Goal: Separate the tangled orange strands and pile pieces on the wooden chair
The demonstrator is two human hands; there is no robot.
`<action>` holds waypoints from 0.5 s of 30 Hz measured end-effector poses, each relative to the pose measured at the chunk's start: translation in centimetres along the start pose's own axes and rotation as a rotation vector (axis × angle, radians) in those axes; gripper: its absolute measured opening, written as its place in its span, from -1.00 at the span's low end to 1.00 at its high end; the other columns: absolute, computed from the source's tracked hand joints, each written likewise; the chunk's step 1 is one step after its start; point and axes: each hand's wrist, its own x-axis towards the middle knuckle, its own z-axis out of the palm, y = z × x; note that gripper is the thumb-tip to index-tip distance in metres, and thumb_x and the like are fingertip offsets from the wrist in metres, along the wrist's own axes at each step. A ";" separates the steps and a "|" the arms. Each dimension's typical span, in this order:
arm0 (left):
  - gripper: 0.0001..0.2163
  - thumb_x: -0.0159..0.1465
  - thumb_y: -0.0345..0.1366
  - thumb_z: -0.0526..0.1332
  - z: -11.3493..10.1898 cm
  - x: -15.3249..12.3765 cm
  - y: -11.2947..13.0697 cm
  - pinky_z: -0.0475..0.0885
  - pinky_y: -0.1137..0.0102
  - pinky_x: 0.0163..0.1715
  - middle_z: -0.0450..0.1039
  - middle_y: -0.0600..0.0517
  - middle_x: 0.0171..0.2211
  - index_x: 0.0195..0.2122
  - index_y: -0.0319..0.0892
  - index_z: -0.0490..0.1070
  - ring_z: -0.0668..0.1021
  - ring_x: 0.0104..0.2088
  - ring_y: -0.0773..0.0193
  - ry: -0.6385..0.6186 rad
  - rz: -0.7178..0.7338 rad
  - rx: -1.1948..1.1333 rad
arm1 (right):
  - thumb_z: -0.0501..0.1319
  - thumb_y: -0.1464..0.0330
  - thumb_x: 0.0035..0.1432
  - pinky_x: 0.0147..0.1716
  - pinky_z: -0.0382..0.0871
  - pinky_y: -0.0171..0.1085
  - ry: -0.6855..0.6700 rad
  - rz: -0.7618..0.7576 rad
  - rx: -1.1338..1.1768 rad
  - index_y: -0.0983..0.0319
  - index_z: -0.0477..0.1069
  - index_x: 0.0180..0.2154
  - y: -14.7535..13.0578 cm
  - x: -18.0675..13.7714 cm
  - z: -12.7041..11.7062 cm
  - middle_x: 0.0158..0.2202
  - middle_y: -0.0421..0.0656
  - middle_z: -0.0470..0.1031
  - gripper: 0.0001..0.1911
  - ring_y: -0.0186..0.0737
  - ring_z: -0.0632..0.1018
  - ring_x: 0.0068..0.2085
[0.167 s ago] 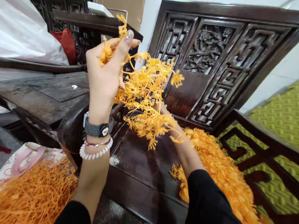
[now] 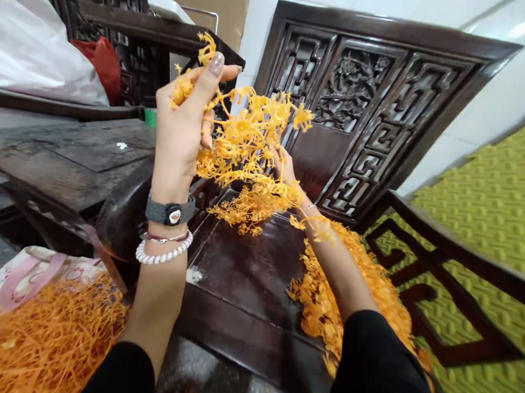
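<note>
Shift: right hand [image 2: 284, 167] has lifted closer to the left hand [image 2: 182, 126] since a moment ago, and the yellow-orange cluster [image 2: 248, 139] between them hangs more bunched.
Left hand: raised, thumb pressed to fingertips, pinching the cluster's topmost sprigs.
Right hand: sunk into the cluster's lower side, below and to the right of the left hand; whether its fingers are closed cannot be told.
Cluster: thin branching sprigs with frilled tips, tangled together, apparently light and springy, held clear above the dark chair seat [image 2: 249, 273].
Done so far: a bag of straight orange strands [image 2: 44, 337], below the left wrist, already looks well filled.
Left to do: a loose heap [image 2: 372, 286] of the same frilled pieces lies under and beside the right forearm, so plenty seems unhandled.
</note>
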 end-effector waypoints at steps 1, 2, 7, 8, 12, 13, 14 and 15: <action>-0.71 0.27 -0.16 0.18 0.1 0.0 0.0 -0.11 0.49 -0.87 0.42 0.10 -0.53 -0.30 -0.31 0.55 0.10 -0.82 0.67 -0.026 -0.006 -0.004 | -0.48 0.14 0.32 -0.01 0.35 -0.22 0.002 -0.034 0.068 0.20 0.19 0.14 -0.6 -0.7 -1.2 0.08 -0.07 0.36 -0.34 -0.22 0.40 0.08; -0.73 0.29 -0.17 0.18 0.3 -0.1 0.1 -0.09 0.48 -0.86 0.36 0.13 -0.58 -0.30 -0.28 0.55 0.10 -0.81 0.65 -0.043 -0.009 0.010 | -0.50 0.11 0.30 -0.05 0.37 -0.20 -0.021 -0.065 0.167 0.21 0.23 0.11 -1.3 -1.6 -2.5 0.01 -0.06 0.41 -0.30 -0.20 0.43 0.05; -0.89 0.27 -0.38 0.24 1.3 -0.3 1.3 -0.03 0.46 -0.81 0.19 0.23 -0.70 -0.41 -0.15 0.50 0.10 -0.80 0.58 -0.008 -0.040 0.152 | 0.12 -0.13 0.02 -0.24 0.43 -0.21 -0.463 -0.204 0.791 0.22 0.43 -0.15 -5.7 -8.3 -7.5 -0.31 -0.09 0.50 -0.40 -0.20 0.53 -0.26; -0.88 0.25 -0.39 0.25 1.3 -0.3 1.8 -0.03 0.46 -0.82 0.18 0.23 -0.72 -0.45 -0.15 0.48 0.09 -0.80 0.58 -0.027 -0.040 0.158 | 0.24 -0.07 -0.06 -0.26 0.43 -0.24 -0.556 -0.219 0.835 0.21 0.45 -0.21 -6.5 -9.7 -8.0 -0.36 -0.13 0.50 -0.46 -0.25 0.53 -0.32; -0.87 0.17 -0.26 0.33 -0.4 -0.8 4.9 -0.01 0.47 -0.85 0.17 0.17 -0.70 -0.48 -0.17 0.50 0.11 -0.79 0.57 -0.202 0.004 0.137 | 0.21 0.07 0.08 -0.51 0.28 -0.39 -0.607 -0.159 0.894 0.22 0.46 -0.40 -8.3 -14.7 -9.6 -0.61 -0.27 0.38 -0.67 -0.44 0.38 -0.56; -0.85 0.13 -0.20 0.36 -1.2 -0.9 5.8 -0.02 0.48 -0.85 0.21 0.15 -0.67 -0.42 -0.17 0.52 0.12 -0.78 0.57 -0.265 0.026 0.154 | 0.16 0.08 0.14 -0.58 0.20 -0.40 -0.556 -0.130 0.913 0.22 0.45 -0.42 -8.4 -15.9 -10.1 -0.67 -0.30 0.31 -0.66 -0.47 0.31 -0.62; -0.78 0.11 -0.11 0.36 -2.1 -1.0 6.6 -0.02 0.50 -0.85 0.24 0.13 -0.65 -0.36 -0.16 0.53 0.13 -0.77 0.57 -0.330 0.046 0.209 | 0.13 0.10 0.17 -0.63 0.12 -0.40 -0.496 -0.099 0.930 0.22 0.45 -0.43 -8.3 -17.1 -10.8 -0.70 -0.32 0.24 -0.65 -0.49 0.24 -0.66; -0.69 0.12 0.01 0.32 -3.1 -1.0 7.4 -0.01 0.50 -0.87 0.23 0.12 -0.67 -0.32 -0.15 0.53 0.13 -0.77 0.55 -0.371 0.071 0.321 | 0.12 0.11 0.19 -0.65 0.06 -0.39 -0.438 -0.068 0.939 0.22 0.44 -0.45 -8.2 -18.4 -11.5 -0.71 -0.33 0.21 -0.65 -0.49 0.19 -0.68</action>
